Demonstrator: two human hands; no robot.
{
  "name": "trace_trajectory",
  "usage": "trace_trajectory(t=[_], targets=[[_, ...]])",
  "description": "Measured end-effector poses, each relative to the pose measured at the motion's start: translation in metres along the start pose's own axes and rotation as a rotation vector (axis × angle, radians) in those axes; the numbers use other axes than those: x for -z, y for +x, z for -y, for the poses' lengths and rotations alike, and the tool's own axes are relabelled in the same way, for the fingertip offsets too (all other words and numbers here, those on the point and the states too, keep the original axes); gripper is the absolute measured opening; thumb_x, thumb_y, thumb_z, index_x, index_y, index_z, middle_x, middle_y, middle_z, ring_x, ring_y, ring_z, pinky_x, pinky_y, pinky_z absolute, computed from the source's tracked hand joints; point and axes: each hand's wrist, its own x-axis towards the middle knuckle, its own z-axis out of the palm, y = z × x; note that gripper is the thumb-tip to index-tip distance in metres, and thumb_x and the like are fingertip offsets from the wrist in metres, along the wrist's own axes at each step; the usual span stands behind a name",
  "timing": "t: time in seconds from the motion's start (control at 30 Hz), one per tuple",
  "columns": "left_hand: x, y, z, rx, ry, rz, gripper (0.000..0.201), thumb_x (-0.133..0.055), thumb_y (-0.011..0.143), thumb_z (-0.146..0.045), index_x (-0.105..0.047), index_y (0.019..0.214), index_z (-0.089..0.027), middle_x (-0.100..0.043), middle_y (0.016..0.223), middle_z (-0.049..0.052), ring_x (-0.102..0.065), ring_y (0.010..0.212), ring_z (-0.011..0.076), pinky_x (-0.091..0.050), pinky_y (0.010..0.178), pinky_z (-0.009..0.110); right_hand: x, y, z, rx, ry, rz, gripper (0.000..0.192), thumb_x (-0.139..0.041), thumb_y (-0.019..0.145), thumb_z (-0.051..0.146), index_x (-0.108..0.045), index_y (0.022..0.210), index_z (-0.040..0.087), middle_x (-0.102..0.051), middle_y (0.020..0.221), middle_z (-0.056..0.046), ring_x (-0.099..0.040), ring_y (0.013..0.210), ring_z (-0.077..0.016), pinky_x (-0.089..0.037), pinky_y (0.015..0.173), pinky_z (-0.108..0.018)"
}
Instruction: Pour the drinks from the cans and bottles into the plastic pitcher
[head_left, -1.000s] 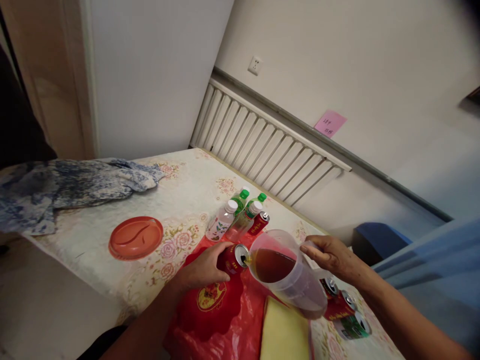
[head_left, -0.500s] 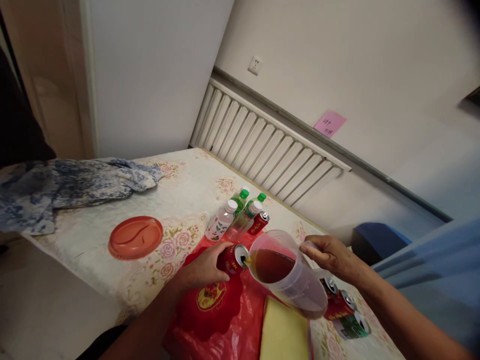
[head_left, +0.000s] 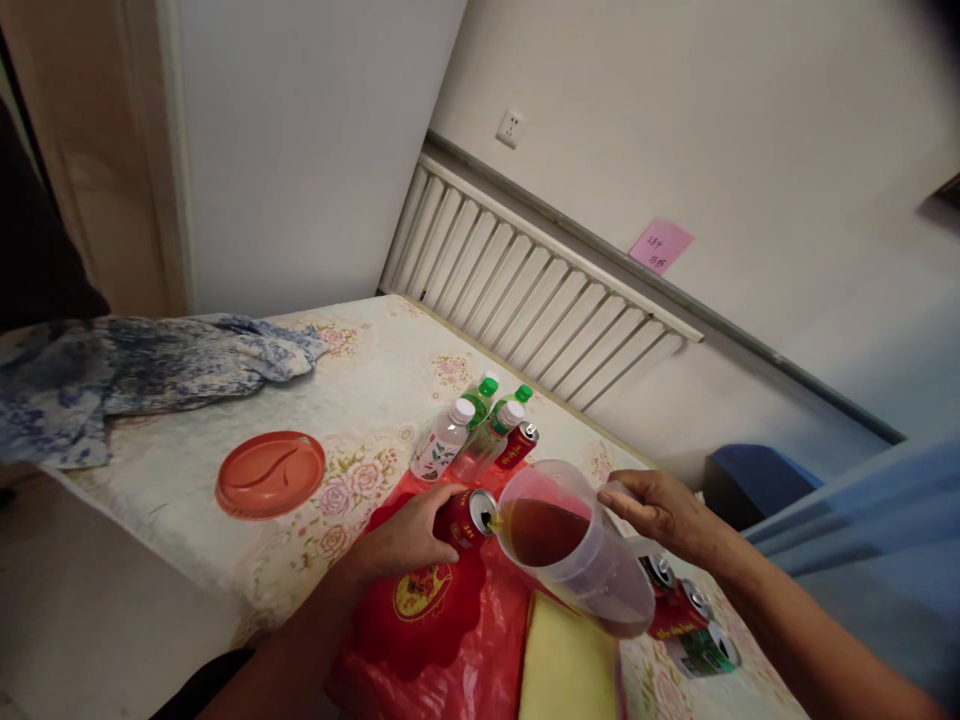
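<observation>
Nothing moved: left grip [head_left: 405, 540] around tilted red can [head_left: 466, 518], right grip [head_left: 660, 510] on tea-filled jug [head_left: 577, 560].

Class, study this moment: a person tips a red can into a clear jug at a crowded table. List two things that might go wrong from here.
1. The left hand tips the red can right at the rim of the jug; a small slip might spill drink onto the red bag.
2. The right hand holds the jug tilted with brown drink inside; it might slop out over the lower rim.
</observation>
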Motion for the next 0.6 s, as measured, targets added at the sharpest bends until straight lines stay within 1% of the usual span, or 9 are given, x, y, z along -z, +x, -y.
trace_trajectory(t=[0.13,0.3,0.43,0.5,0.6], targets=[[0.000,0.000,-0.001,0.009,-0.004,0.009,0.071,-0.062,0.056,-0.010,-0.052,0.125,-0.024,-0.062,0.126,0.002,-0.058,0.115,0.0250,-0.046,0.098,0.034,-0.001,0.000,-0.003,-0.003,-0.004,0.001,0.049,-0.044,0.087,0.062,-0.037,0.060,0.021,-0.031,0.058,0.006,-0.027,0.056,-0.0099,-0.025,0.051,-0.025],[0.000,0.000,0.000,0.014,-0.016,0.013,0.068,-0.061,0.056,-0.010,-0.053,0.122,-0.025,-0.065,0.121,0.001,-0.061,0.110,0.0245,-0.048,0.093,0.033,-0.002,0.000,-0.002,-0.008,0.013,-0.019,0.049,-0.043,0.086,0.062,-0.037,0.058,0.021,-0.031,0.056,0.006,-0.028,0.053,-0.0097,-0.026,0.051,-0.025],[0.000,0.000,0.000,0.014,-0.054,0.000,0.070,-0.062,0.057,-0.010,-0.052,0.125,-0.026,-0.064,0.123,0.002,-0.060,0.112,0.0253,-0.047,0.096,0.034,-0.006,-0.002,-0.001,-0.039,0.087,-0.043,0.050,-0.046,0.082,0.064,-0.038,0.056,0.022,-0.033,0.052,0.006,-0.028,0.051,-0.0095,-0.025,0.048,-0.025],[0.001,0.000,0.000,0.026,-0.065,-0.008,0.073,-0.063,0.057,-0.010,-0.051,0.127,-0.025,-0.064,0.124,0.003,-0.059,0.114,0.0260,-0.047,0.097,0.035,-0.009,-0.003,-0.006,-0.071,0.135,-0.059,0.050,-0.048,0.081,0.065,-0.038,0.055,0.022,-0.033,0.050,0.007,-0.028,0.048,-0.0092,-0.024,0.047,-0.025],[0.001,0.000,0.000,0.040,-0.062,-0.023,0.074,-0.064,0.057,-0.010,-0.051,0.129,-0.024,-0.063,0.126,0.003,-0.058,0.115,0.0270,-0.046,0.098,0.035,-0.013,-0.005,-0.019,-0.109,0.244,-0.113,0.051,-0.048,0.081,0.065,-0.039,0.054,0.022,-0.036,0.047,0.007,-0.029,0.046,-0.0093,-0.025,0.046,-0.025]])
